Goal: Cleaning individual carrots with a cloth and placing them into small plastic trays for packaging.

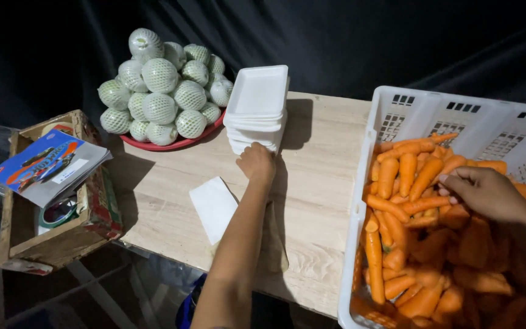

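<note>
I have my left hand (255, 163) stretched across the worktop (318, 201), fingers curled down against the bottom of the stack of white foam trays (258, 105); it touches the lowest tray's edge, but I cannot tell whether it has actually pinched one free. My right hand (485, 194) is down in the white plastic crate (424, 109), fingers bent narrow over the carrots (406, 183), touching the top ones; no single carrot is clearly lifted in it.

As far as I can judge, the work is at its very beginning: no tray lies apart from the stack, and no carrot is out of the crate. The crate looks close to full. A flat white sheet (214, 207) lies bare on the worktop just beside my left forearm.

Further back, a red plate (178, 144) carries a heap of green fruit in white foam netting (162, 91). At the left a wooden box (62, 237) holds a printed booklet (47, 164) and a roll of tape (59, 213).
</note>
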